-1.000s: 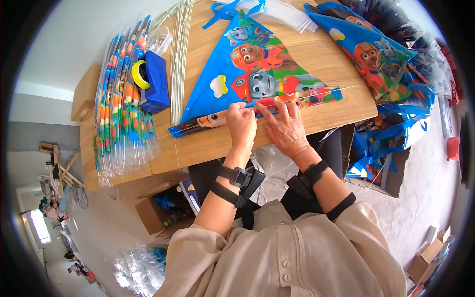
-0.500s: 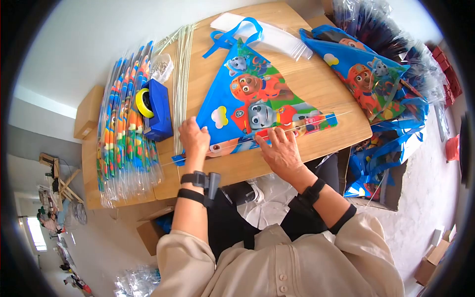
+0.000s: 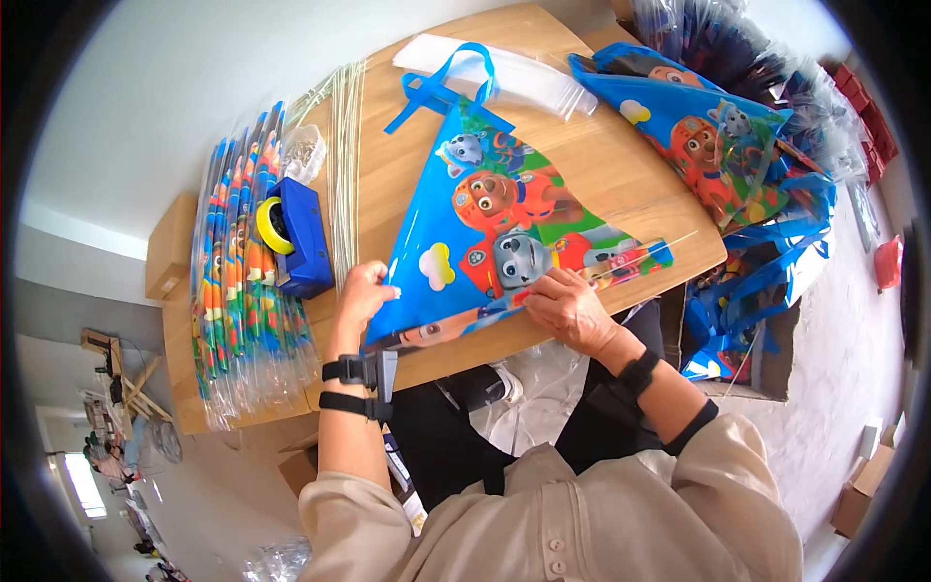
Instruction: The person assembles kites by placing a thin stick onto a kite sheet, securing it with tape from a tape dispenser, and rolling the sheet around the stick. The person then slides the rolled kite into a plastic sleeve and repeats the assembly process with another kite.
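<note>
A folded kite (image 3: pixel 432 223) with cartoon dogs printed on blue and green sheeting lies on the wooden table in front of me. My left hand (image 3: pixel 364 296) has curled fingers at its left edge, with the thumb against the sheeting. At the near edge my right hand (image 3: pixel 572 310) pinches the sheeting between thumb and fingers. A thin pale rod (image 3: pixel 679 240) pokes out past the kite's right corner; the rest of its length is partly hidden by the sheeting and my right hand. Blue ribbon (image 3: pixel 468 48) loops from the kite's far tip.
To the left are a bundle of thin rods (image 3: pixel 345 165), a blue tape dispenser (image 3: pixel 308 242), a small tub (image 3: pixel 304 153) and kites in clear sleeves (image 3: pixel 233 262). Clear plastic sleeves (image 3: pixel 504 76) lie at the back. More kites (image 3: pixel 669 126) are piled right, above a cardboard box (image 3: pixel 771 373).
My right hand has gone from spread fingers to a pinch on the kite's near edge. The left hand has slid slightly nearer to me, and the near strip now looks folded up.
</note>
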Available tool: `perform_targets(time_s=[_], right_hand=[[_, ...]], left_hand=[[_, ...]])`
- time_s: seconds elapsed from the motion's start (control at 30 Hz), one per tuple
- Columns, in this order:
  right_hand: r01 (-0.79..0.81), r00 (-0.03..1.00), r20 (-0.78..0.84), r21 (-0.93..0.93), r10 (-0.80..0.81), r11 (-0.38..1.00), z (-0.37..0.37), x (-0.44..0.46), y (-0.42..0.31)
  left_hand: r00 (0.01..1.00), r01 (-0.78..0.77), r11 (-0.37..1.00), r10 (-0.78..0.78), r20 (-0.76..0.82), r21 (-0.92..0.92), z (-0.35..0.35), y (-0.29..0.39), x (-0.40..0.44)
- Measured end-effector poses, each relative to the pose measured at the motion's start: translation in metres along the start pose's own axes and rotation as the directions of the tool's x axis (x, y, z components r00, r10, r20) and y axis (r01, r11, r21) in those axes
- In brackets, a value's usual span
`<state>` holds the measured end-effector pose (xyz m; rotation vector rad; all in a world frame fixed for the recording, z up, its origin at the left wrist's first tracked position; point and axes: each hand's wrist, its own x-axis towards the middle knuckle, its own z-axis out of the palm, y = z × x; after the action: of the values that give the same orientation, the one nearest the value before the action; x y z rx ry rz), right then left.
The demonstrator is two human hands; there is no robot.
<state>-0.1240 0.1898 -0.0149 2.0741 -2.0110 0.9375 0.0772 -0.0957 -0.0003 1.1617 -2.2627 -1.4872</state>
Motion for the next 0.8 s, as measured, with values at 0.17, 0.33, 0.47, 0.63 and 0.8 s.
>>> perform_targets(time_s=[0.17,0.33,0.47,0.63,0.8], right_hand=[[-0.123,0.990,-0.032,0.307,0.139,0.944,-0.008,-0.009,-0.006],[-0.259,0.950,0.002,0.561,0.312,0.786,-0.010,-0.012,-0.002],[-0.221,0.958,-0.036,0.536,0.284,0.815,-0.003,-0.017,0.001],[-0.236,0.950,-0.043,0.552,0.310,0.800,-0.003,-0.016,-0.001],[-0.268,0.930,-0.033,0.623,0.367,0.735,-0.003,-0.018,-0.001]], left_hand=[[0.999,-0.038,0.955,0.041,-0.003,0.294,0.012,0.016,-0.027],[0.705,-0.483,0.579,0.702,-0.100,0.657,0.043,0.023,-0.064],[0.702,-0.506,0.357,0.700,0.134,0.785,0.054,0.013,-0.083],[0.684,-0.540,0.274,0.694,0.225,0.796,0.056,0.007,-0.083],[0.671,-0.546,0.255,0.704,0.233,0.798,0.055,0.005,-0.081]])
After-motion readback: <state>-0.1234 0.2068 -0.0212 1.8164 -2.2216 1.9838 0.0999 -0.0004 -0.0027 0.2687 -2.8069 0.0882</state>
